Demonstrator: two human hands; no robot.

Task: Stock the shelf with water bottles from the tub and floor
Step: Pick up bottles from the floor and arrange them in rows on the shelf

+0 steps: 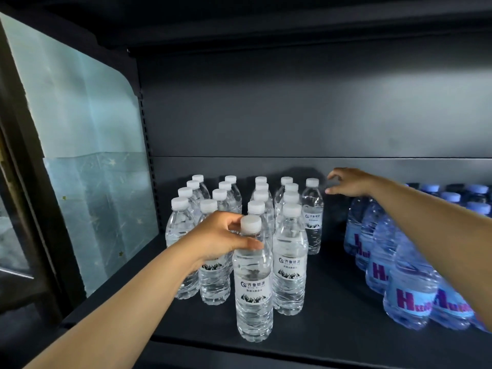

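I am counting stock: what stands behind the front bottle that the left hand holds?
Behind the front bottle, four white-capped bottles stand in line; their lower parts are hidden.

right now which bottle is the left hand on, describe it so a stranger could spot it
On the dark shelf, find the cluster of clear white-capped bottles left of the blue ones. The bottle stands at the very front of that cluster, nearest the shelf edge. Unlike its neighbours, it has the left hand with fingers curled round its neck.
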